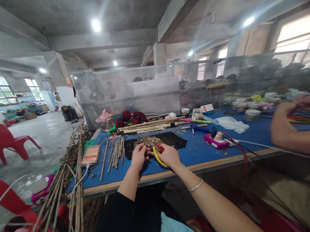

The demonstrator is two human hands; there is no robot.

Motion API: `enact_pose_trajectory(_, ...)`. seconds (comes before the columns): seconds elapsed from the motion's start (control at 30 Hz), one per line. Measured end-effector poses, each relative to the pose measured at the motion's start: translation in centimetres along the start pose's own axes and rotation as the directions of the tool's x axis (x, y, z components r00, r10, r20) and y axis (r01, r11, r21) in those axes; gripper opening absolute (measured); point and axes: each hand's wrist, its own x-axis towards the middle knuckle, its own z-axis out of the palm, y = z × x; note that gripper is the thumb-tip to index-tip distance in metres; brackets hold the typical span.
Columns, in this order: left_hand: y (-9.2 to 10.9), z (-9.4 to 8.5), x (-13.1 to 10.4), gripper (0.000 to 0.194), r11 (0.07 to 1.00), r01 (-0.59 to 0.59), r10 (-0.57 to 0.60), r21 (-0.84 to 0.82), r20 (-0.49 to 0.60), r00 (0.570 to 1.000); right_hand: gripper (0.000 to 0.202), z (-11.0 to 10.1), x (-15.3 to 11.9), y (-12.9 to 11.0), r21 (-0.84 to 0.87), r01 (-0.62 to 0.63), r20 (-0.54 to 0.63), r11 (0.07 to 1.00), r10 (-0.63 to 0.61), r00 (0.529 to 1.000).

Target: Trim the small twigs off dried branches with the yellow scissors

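Observation:
Over the front part of a black cloth [177,139], my right hand [170,155] is closed round yellow-and-red-handled shears [160,161]. Their metal blades point away from me, up and to the left. My left hand [139,157] is just left of the shears, its fingers pinched together. Whatever lies between those fingertips is too small to make out. Small twig chips [139,142] are scattered over the cloth beyond both hands. Left of the cloth, several short cut sticks [117,153] lie side by side on the blue tabletop [139,174].
Long twigs [58,180] lean across the table's left end by a cabled phone [91,155]. Dark red yarn balls [126,115] and bamboo rods [153,125] lie behind the cloth. A purple power strip [217,141] is at right, near another person's arms [294,125]. A mesh screen [151,82] stands behind.

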Motion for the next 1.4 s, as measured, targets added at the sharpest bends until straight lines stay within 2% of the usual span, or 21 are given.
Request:
enact_pose_trajectory(0.07,0.05,-0.02,-0.11,0.027,1.0,-0.009,0.009,0.004,-0.005,1.0,0.039,-0.08,-0.07,-0.15,-0.012,0.005,0.019,1.0,-0.005,1.0)
enact_pose_trajectory(0.23,0.06,-0.04,-0.06,0.025,1.0,0.011,-0.011,0.011,0.009,1.0,0.047,0.2,0.26,-0.06,0.064,0.185,-0.019,0.981,-0.184,0.983)
enact_pose_trajectory(0.33,-0.04,-0.05,0.11,0.027,1.0,0.015,-0.015,0.015,0.006,1.0,0.049,0.42,0.42,0.1,0.063,0.218,-0.041,0.974,-0.216,0.976)
enact_pose_trajectory(0.6,0.17,0.08,-0.09,0.034,0.999,0.024,-0.024,0.03,-0.002,1.0,0.05,0.44,0.41,0.06,-0.021,0.197,-0.021,0.98,-0.197,0.98)
enact_pose_trajectory(0.87,0.04,0.13,-0.16,0.034,0.998,-0.009,0.008,0.057,0.022,1.0,0.059,0.44,0.48,0.06,-0.003,0.186,-0.03,0.983,-0.186,0.982)
enact_pose_trajectory(1.07,-0.4,-0.02,0.15,0.029,0.998,-0.035,0.029,0.054,0.098,0.995,0.044,0.2,0.57,0.04,0.077,0.238,-0.006,0.968,-0.238,0.971)
enact_pose_trajectory(1.2,-0.17,0.11,0.03,0.031,0.997,-0.04,0.034,0.059,0.087,0.996,0.044,0.36,0.61,0.02,0.094,0.173,0.061,0.98,-0.179,0.982)
enact_pose_trajectory(1.4,0.0,0.12,-0.06,0.031,0.994,-0.049,0.042,0.1,0.062,0.997,0.053,0.34,0.61,-0.29,-0.036,0.085,0.102,0.996,-0.081,0.991)
